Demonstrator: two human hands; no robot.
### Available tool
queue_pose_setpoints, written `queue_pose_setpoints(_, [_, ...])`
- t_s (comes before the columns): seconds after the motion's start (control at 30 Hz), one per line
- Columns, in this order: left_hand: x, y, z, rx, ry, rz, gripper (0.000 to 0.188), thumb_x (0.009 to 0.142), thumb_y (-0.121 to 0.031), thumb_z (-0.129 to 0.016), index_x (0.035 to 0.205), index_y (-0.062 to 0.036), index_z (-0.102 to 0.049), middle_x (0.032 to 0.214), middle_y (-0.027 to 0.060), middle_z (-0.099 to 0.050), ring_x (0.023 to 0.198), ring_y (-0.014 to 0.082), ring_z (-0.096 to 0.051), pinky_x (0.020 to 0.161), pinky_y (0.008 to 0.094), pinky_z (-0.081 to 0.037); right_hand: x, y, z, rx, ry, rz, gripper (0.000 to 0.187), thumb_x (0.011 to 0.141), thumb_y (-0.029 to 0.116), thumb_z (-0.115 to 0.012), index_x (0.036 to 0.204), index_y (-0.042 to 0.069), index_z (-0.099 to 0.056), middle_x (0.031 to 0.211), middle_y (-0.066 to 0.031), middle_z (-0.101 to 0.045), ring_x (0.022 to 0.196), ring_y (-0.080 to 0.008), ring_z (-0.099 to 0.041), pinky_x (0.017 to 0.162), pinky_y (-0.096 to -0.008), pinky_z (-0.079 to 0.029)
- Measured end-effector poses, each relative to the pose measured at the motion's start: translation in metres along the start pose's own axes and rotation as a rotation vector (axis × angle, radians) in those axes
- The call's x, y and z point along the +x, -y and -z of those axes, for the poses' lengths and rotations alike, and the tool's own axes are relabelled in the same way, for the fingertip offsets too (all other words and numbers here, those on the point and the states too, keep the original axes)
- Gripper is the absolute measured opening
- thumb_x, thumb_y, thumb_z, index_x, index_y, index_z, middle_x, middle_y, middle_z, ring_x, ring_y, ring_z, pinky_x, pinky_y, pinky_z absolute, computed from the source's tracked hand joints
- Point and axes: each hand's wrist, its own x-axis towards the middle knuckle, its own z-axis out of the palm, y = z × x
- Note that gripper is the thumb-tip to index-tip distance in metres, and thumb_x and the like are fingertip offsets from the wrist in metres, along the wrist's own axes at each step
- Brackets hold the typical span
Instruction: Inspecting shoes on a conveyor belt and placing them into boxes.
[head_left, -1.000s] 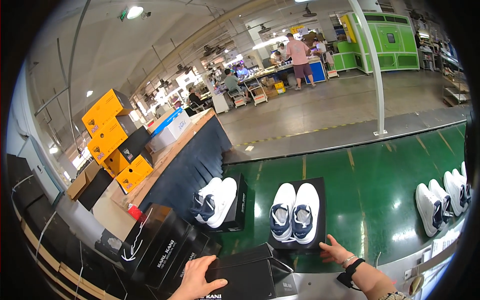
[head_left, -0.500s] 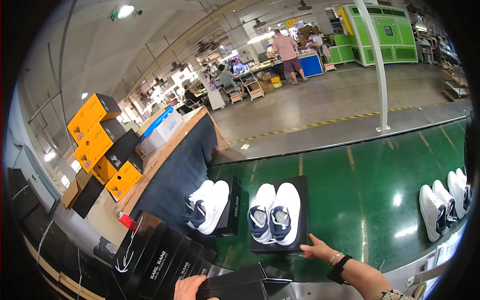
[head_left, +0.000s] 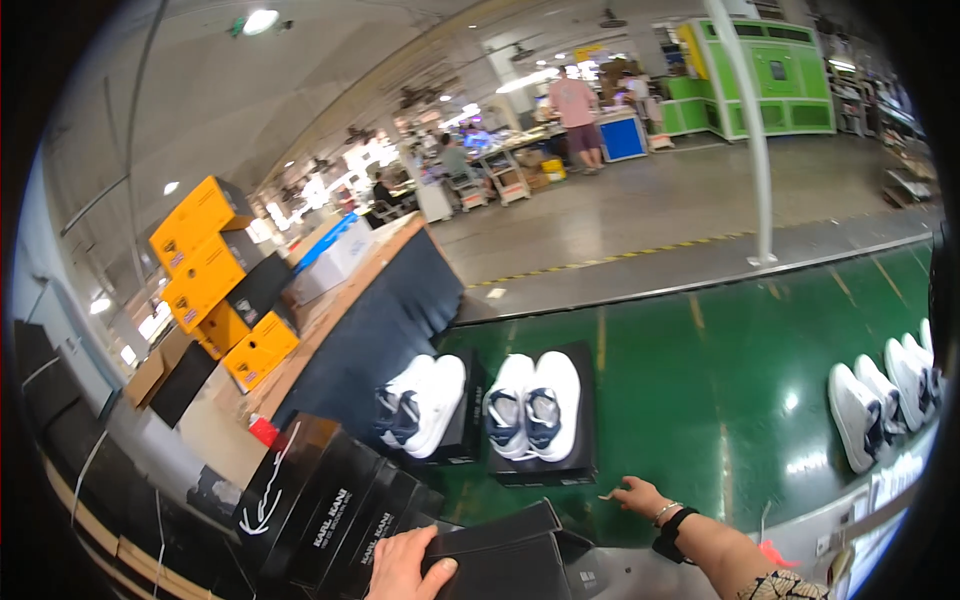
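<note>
My left hand (head_left: 405,567) grips the edge of a black shoebox (head_left: 495,555) at the near edge, its thumb over the top. My right hand (head_left: 637,498) is in the air over the green belt, index finger stretched out and nothing plainly held. Just beyond it, a pair of white sneakers (head_left: 555,405) with navy heels stands on a flat black shoebox (head_left: 560,470). Left of that pair, another white pair (head_left: 437,400) rests against a second black box (head_left: 463,425).
Black shoeboxes (head_left: 335,515) are stacked at the near left. Orange boxes (head_left: 205,280) and a white-blue box (head_left: 335,260) sit on a wooden bench. More white sneakers (head_left: 855,410) stand on the green belt (head_left: 680,400) at right. A white pole (head_left: 755,150) rises beyond; people work farther back.
My right hand has come away from the corner of the shoebox under the sneakers. That box and its sneakers now sit slightly farther left, closer to the other pair. The left hand still holds its box.
</note>
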Motion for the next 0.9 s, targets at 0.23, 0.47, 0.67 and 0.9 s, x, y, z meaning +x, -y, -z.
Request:
queue_pose_setpoints(0.23, [0.013, 0.01, 0.007, 0.036, 0.009, -0.152, 0.029, 0.087, -0.014, -0.053, 0.111, 0.0017, -0.052, 0.106, 0.0219, -0.054, 0.1, 0.0367, -0.05, 0.089, 0.0412, -0.038, -0.094, -0.024, 0.11, 0.255, -0.192, 0.036, 0.026, 0.081, 0.019, -0.059, 0.097, -0.002, -0.058, 0.076, -0.0042, -0.06, 0.063, -0.01, -0.054, 0.06, -0.0252, -0.045])
queue_pose_setpoints(0.47, [0.082, -0.031, -0.013, -0.018, -0.023, -0.387, 0.03, 0.089, -0.016, -0.051, 0.11, 0.0055, -0.051, 0.103, 0.0234, -0.055, 0.097, 0.0379, -0.051, 0.088, 0.0405, -0.039, -0.182, -0.072, 0.209, 0.659, -0.902, -0.037, 0.022, 0.076, 0.011, -0.057, 0.096, 0.001, -0.057, 0.071, -0.0041, -0.059, 0.058, -0.0118, -0.055, 0.051, -0.0266, -0.043])
queue_pose_setpoints(0.67, [0.149, -0.079, -0.051, -0.231, -0.144, -0.503, 0.027, 0.086, -0.008, -0.049, 0.11, 0.0053, -0.047, 0.098, 0.0199, -0.05, 0.091, 0.0349, -0.048, 0.083, 0.039, -0.037, -0.208, -0.115, 0.244, 0.805, -1.225, -0.117, 0.021, 0.077, 0.013, -0.058, 0.096, 0.006, -0.056, 0.077, -0.0023, -0.055, 0.07, -0.0124, -0.055, 0.056, -0.0256, -0.042])
queue_pose_setpoints(0.9, [0.198, -0.121, -0.11, -0.2, -0.045, -0.703, 0.04, 0.083, -0.004, -0.054, 0.122, -0.0007, -0.046, 0.098, 0.0183, -0.05, 0.09, 0.0331, -0.048, 0.082, 0.0377, -0.039, -0.188, -0.111, 0.294, 0.39, -1.662, -0.367, 0.045, 0.072, 0.024, -0.059, 0.11, 0.0, -0.055, 0.105, -0.0225, -0.058, 0.102, -0.0329, -0.054, 0.089, -0.0356, -0.042])
